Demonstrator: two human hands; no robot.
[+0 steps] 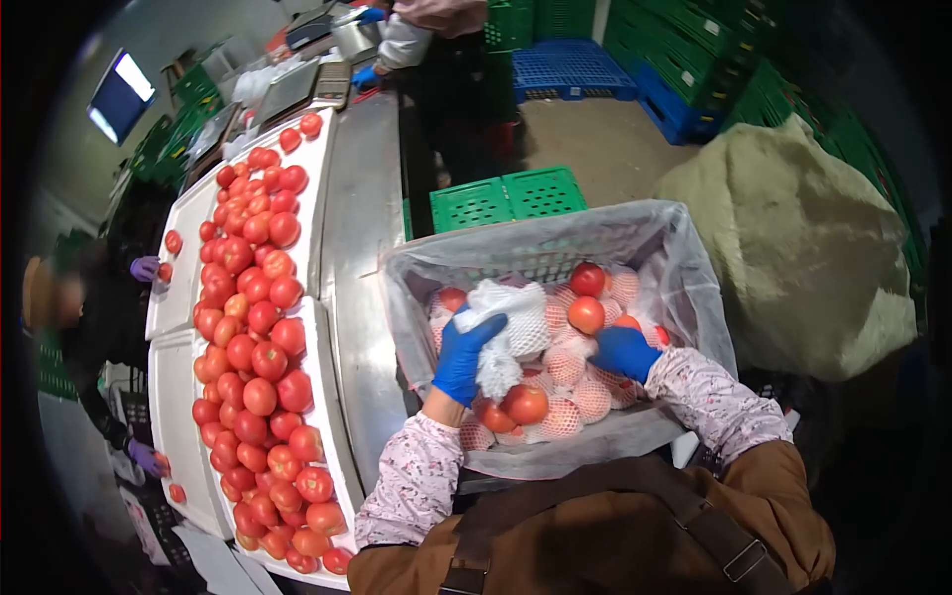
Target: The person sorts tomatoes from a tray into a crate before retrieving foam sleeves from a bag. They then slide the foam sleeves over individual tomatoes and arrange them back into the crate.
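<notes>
My left hand (464, 355), in a blue glove, is closed around a bundle of white foam net sleeves (511, 315) above the left half of a lined crate (436, 248). My right hand (627, 354), gloved in blue too, reaches down among the tomatoes at the crate's right side. Its fingers are mostly hidden, and a tomato (627, 322) shows just beyond it. Many tomatoes in the crate wear foam nets (566, 365). A few are bare, such as one tomato (525, 405) below the sleeves and another (586, 314) near the centre.
Left of the crate, many loose tomatoes (260, 397) cover white foam trays (327, 416) on a metal table (367, 297). Purple-gloved hands (145, 268) work across it. Another person (421, 30) stands beyond, near a scale (332, 84). A large pale sack (793, 248) stands right.
</notes>
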